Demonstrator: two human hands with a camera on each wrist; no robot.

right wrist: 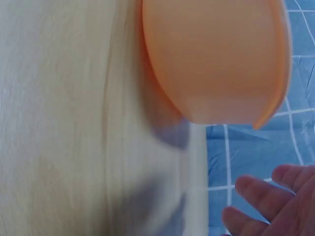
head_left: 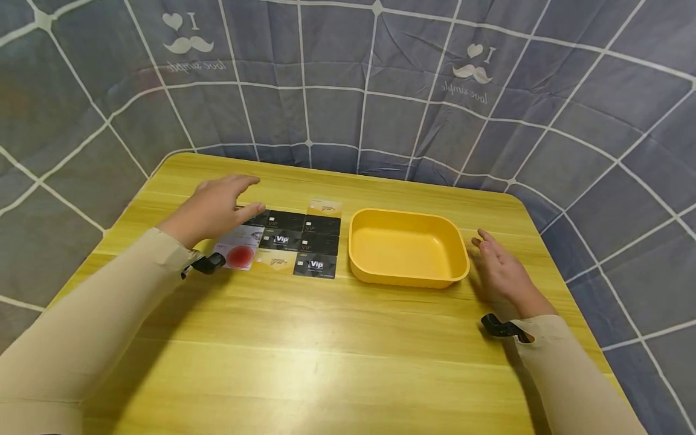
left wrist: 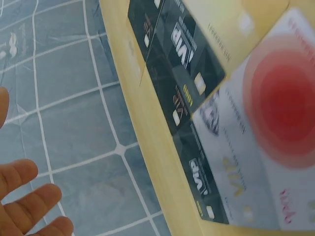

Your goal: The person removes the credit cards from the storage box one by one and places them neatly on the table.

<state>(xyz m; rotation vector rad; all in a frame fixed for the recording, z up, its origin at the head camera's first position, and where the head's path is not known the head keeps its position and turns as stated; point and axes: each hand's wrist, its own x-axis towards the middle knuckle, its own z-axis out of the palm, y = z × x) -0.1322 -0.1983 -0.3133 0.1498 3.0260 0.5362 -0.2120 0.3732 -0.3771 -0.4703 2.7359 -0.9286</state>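
Above the left end of a block of cards, my left hand (head_left: 209, 208) hovers with fingers extended and nothing in its grasp. Several black VIP cards (head_left: 285, 240), gold cards (head_left: 276, 261) and a white card with a red circle (head_left: 239, 256) lie edge to edge on the table. The left wrist view shows the red-circle card (left wrist: 290, 103) and a black card (left wrist: 182, 39) close by. A yellow rectangular bin (head_left: 408, 248) stands right of the cards, its inside bare. Just off the bin's right side is my right hand (head_left: 502, 272), holding nothing, its fingers loosely extended.
The wooden table (head_left: 304, 350) carries the cards and bin, with bare wood in front. A grey-blue checked cloth (head_left: 337, 115) with white lines hangs behind and along both sides. Each wrist wears a black strap mount (head_left: 502, 328).
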